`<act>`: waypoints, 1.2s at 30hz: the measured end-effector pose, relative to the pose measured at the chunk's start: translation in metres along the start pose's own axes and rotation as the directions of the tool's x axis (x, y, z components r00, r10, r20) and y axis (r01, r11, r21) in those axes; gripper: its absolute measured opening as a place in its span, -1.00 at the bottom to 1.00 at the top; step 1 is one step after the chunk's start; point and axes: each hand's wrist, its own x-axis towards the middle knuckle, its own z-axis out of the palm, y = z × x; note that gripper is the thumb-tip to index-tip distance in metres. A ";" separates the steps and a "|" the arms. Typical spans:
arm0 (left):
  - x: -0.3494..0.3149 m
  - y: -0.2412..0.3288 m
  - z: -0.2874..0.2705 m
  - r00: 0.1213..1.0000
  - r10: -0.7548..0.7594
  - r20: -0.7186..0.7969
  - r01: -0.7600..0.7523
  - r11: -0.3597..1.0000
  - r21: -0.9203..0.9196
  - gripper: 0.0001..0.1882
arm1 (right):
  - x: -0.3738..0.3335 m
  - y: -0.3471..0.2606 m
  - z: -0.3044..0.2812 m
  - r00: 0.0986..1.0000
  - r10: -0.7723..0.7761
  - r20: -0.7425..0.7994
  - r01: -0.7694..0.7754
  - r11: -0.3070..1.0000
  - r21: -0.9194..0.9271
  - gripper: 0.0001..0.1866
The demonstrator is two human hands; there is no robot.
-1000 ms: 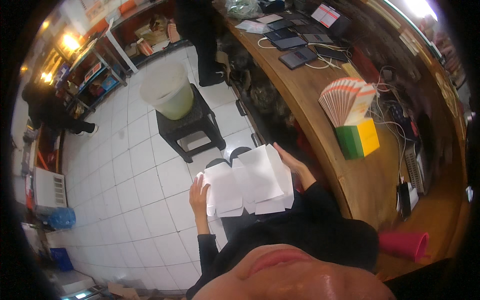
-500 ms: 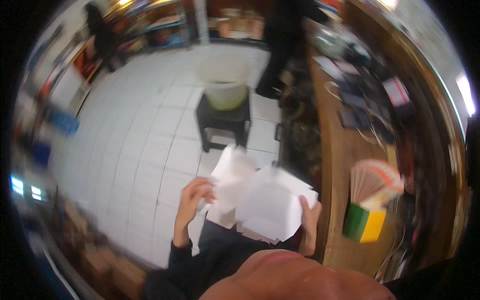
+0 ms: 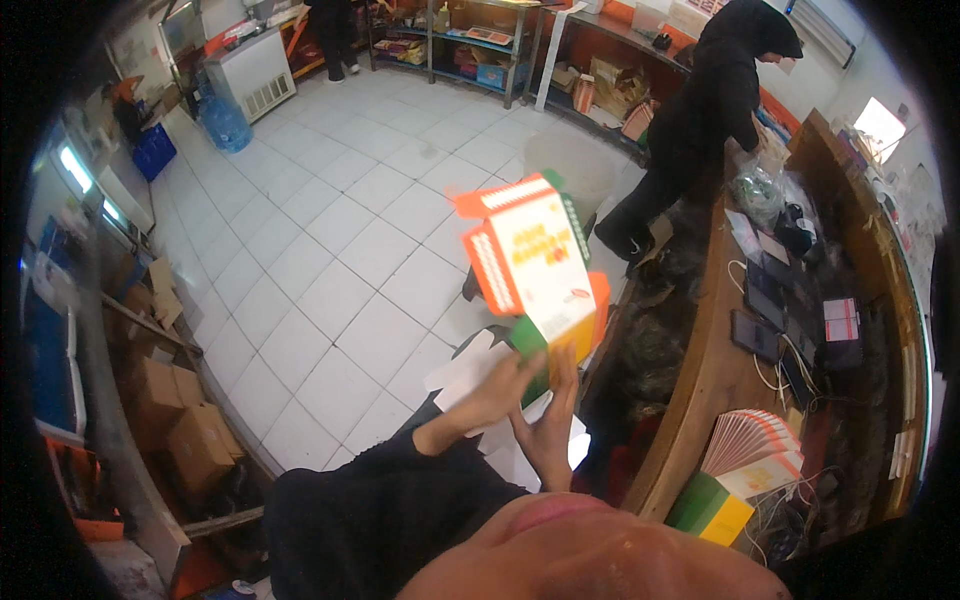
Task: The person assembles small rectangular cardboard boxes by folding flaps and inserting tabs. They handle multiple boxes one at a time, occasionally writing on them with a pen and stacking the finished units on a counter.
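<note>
A partly folded cardboard food box [image 3: 545,262], white with orange, green and yellow panels, stands tilted up in front of me with its far flaps spread. My right hand [image 3: 550,432] grips its near end, fingers along the yellow side. From the left, my left hand [image 3: 497,393] presses its fingers on the green near part of the box. Below the hands, over my lap, lie white-faced flat cartons [image 3: 470,366], partly hidden by my hands and arm.
On the wooden counter [image 3: 690,400] at right sit a fanned stack of folded cartons [image 3: 752,445], phones [image 3: 755,335] and cables. A co-worker [image 3: 690,130] stands at its far end. A pale tub [image 3: 570,165] is ahead; brown boxes [image 3: 195,440] fill a left shelf.
The white-faced sheets were held apart in both hands; now both hands are together on one box with its printed side showing. The view has swung left.
</note>
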 end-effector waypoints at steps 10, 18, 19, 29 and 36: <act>-0.011 -0.013 -0.016 0.992 -0.114 0.057 0.125 0.945 -0.302 -0.52 | -0.030 0.047 0.000 0.932 -0.260 -0.254 0.230 0.963 -0.143 -0.60; 0.008 -0.056 0.003 0.947 0.035 -0.320 -0.069 0.993 -0.098 -0.73 | -0.027 0.043 0.005 0.806 -0.113 -0.581 0.114 0.993 -0.035 -0.75; 0.002 -0.064 0.012 0.931 0.121 -0.344 -0.138 0.990 -0.024 -0.73 | -0.027 0.042 0.007 0.806 -0.119 -0.579 0.091 0.993 -0.077 -0.74; -0.015 -0.087 -0.001 0.938 0.082 -0.336 -0.088 0.996 -0.004 -0.82 | -0.015 0.026 -0.007 0.903 0.038 -0.428 0.033 0.987 0.156 -0.78; -0.002 -0.082 -0.011 0.934 0.237 -0.266 -0.231 0.971 0.054 -0.80 | -0.006 0.032 -0.025 0.976 0.025 -0.217 0.026 0.973 0.230 -0.83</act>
